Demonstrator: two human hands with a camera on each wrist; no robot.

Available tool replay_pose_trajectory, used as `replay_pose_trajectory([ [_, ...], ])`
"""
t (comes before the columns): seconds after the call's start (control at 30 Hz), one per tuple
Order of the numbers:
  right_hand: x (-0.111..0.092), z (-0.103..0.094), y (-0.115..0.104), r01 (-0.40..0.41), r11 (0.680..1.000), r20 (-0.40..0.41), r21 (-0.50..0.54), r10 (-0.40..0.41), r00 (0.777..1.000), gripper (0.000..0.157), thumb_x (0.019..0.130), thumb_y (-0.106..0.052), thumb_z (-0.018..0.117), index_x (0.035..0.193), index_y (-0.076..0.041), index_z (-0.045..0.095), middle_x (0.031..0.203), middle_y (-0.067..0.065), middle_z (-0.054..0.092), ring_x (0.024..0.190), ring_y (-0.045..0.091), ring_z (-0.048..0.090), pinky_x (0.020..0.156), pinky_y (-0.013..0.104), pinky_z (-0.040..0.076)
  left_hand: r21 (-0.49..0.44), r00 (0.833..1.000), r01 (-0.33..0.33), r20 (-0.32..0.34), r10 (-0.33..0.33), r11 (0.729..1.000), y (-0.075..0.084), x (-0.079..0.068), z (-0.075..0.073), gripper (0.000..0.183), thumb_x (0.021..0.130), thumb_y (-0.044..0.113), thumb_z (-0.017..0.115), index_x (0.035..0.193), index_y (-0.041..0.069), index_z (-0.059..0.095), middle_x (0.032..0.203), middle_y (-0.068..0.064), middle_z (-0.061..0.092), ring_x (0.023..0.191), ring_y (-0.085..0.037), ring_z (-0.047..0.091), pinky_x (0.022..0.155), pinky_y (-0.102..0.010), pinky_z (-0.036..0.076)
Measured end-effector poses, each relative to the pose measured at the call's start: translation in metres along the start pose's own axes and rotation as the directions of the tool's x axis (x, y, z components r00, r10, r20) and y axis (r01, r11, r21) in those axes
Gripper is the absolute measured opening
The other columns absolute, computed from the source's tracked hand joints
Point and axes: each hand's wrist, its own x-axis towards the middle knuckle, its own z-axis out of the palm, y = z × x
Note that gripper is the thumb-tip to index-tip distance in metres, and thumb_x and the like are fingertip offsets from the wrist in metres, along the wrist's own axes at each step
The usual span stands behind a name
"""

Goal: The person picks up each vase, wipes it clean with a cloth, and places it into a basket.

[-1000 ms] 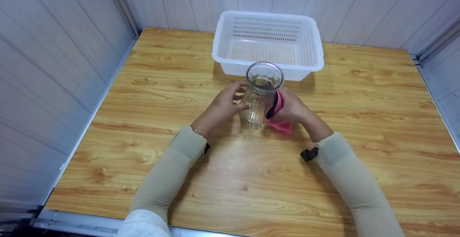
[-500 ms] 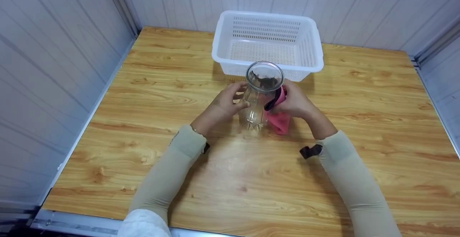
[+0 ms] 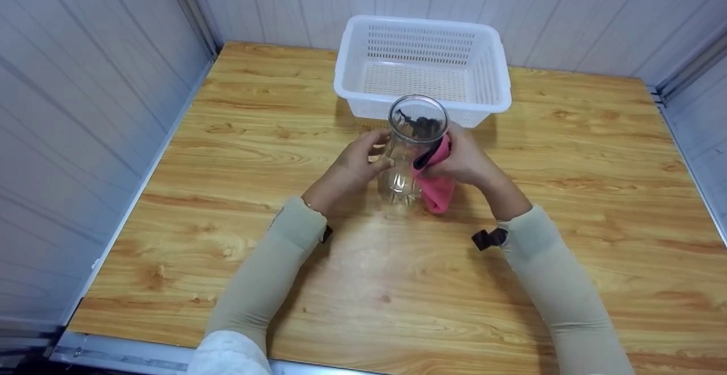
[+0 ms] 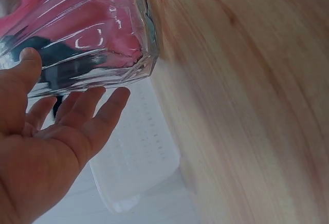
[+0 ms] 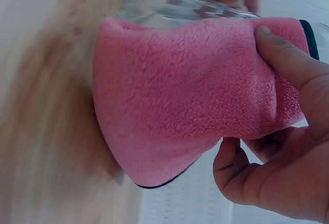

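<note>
1. Glass vase (image 3: 406,153): clear, shiny, faceted walls, thick round rim; roughly upright, mouth up, between both hands, in front of the basket. Can't tell if base touches the table.
2. Left hand (image 3: 356,160): thumb on one side of the vase, fingers on the other, bracketing the smooth glass.
3. Right hand (image 3: 467,158): pinches the cloth between thumb and fingers, against the vase's right side.
4. Pink cloth (image 5: 180,80): fluffy, plush pile, dark trim (image 5: 311,39) along the edge; folded over, lower corner hanging loose. Pink shows through the glass in the left wrist view.
5. Basket (image 3: 355,96): white plastic, rectangular, rounded corners, slotted sides and gridded bottom; sits at the back of the table, near the wall.
6. Table (image 3: 369,295): flat, glossy, yellow-brown wood grain.
7. Sleeves (image 3: 272,264): beige, smooth, close-fitting, on both forearms; black strap (image 3: 488,240) at right wrist.
8. Wall (image 3: 255,5): pale panels, thin grooves.
</note>
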Motion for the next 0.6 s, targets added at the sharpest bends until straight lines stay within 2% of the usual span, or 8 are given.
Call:
replay_pose_trajectory([
  [0.13,-0.001,0.007,0.013,0.003,0.992,0.033,-0.127,0.001,0.999,0.091,0.048,-0.009,0.093,0.129,-0.009,0.052,0.123,0.012,0.059,0.115,0.026,0.053,0.107,0.042,0.041,0.029,1.0,0.002,-0.002,-0.002,1.0,0.002,0.001,0.001,0.056,0.091,0.012,0.065,0.142,0.012,0.042,0.141,-0.011,0.049,0.128,-0.031,0.053,0.107,-0.041,0.048],
  [0.27,-0.004,0.01,0.021,-0.019,0.979,0.047,-0.204,0.03,0.998,0.099,0.046,-0.014,0.094,0.133,-0.012,0.046,0.126,0.014,0.056,0.116,0.029,0.052,0.107,0.045,0.041,0.024,1.0,-0.011,-0.003,0.011,1.0,0.001,0.002,0.001,0.055,0.092,0.011,0.064,0.142,0.011,0.043,0.14,-0.011,0.051,0.128,-0.031,0.053,0.106,-0.039,0.048],
  [0.6,-0.005,0.01,0.025,-0.05,0.977,0.071,-0.209,0.066,0.995,0.096,0.048,-0.017,0.095,0.131,-0.01,0.048,0.124,0.011,0.058,0.115,0.029,0.054,0.107,0.045,0.042,-0.024,1.0,0.005,-0.005,-0.005,1.0,0.002,0.001,-0.001,0.054,0.091,0.011,0.066,0.14,0.014,0.044,0.138,-0.009,0.055,0.127,-0.027,0.054,0.106,-0.036,0.048],
])
